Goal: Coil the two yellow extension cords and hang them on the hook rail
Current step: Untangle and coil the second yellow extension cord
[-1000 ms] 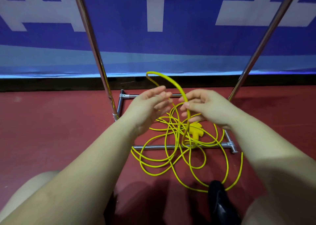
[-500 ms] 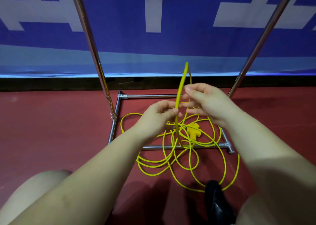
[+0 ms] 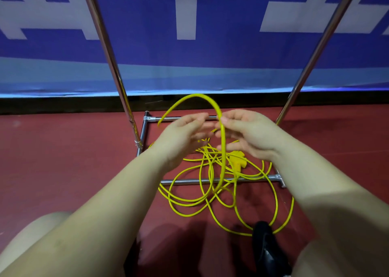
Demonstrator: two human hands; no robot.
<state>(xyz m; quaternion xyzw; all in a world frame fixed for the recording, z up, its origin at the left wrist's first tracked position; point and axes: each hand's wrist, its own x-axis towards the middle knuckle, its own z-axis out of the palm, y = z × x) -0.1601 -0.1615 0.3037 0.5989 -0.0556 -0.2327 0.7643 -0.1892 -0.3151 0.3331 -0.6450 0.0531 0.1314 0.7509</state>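
Note:
Yellow extension cord (image 3: 189, 201) lies in loose tangled loops on the red floor, draped over the rack's front base bar (image 3: 183, 182). A yellow plug block (image 3: 236, 161) sits among the loops. One strand rises in an arch (image 3: 195, 96) between my hands. My right hand (image 3: 250, 133) pinches this strand at the thumb, and the strand drops from there to the pile. My left hand (image 3: 183, 133) is blurred, fingers stretched toward the right hand; the arch's left end passes behind it. No hooks are in view.
Two slanted chrome poles, left (image 3: 109, 62) and right (image 3: 315, 51), rise from the rack's base frame (image 3: 145, 129). A blue and white banner (image 3: 189, 55) stands behind. A black object (image 3: 265, 243) lies near the cord at the bottom. My knee (image 3: 31, 234) shows bottom left.
The strand stood as a narrow upright loop pinched by both hands; it now spreads into a wide arch leaning left. My left hand has opened out and moved up.

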